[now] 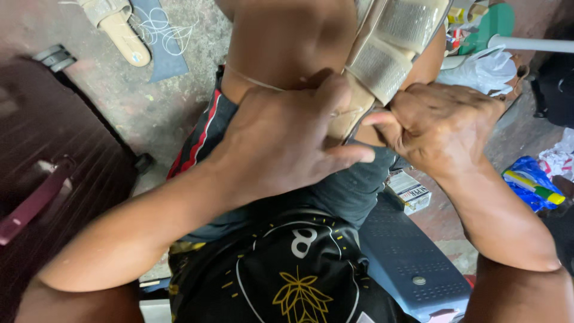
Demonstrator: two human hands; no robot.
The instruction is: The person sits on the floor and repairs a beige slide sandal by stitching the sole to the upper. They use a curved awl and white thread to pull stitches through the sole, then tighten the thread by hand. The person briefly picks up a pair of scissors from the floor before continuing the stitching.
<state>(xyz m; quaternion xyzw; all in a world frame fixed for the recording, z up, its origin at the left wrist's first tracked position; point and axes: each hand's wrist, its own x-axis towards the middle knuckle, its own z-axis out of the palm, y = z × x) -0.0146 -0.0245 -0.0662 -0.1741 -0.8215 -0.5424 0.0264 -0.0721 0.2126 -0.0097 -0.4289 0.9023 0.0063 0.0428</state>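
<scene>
Your left hand (281,143) clamps the beige sandal (382,66) against your knee, right hand (439,128) pinching thread tight — yank harder and it could snap or slip

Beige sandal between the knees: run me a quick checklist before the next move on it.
1. Left hand on the beige sandal: ok, fingers lie over its lower end.
2. Right hand grip: ok, closed fist at the sandal's edge.
3. Sandal braced between the knees: ok.
4. Thread taut: ok, a thin line runs across the knee.
5. Needle or tool in the right fist: cannot tell, hidden.
6. Second sandal on the floor: ok, lying apart.
</scene>
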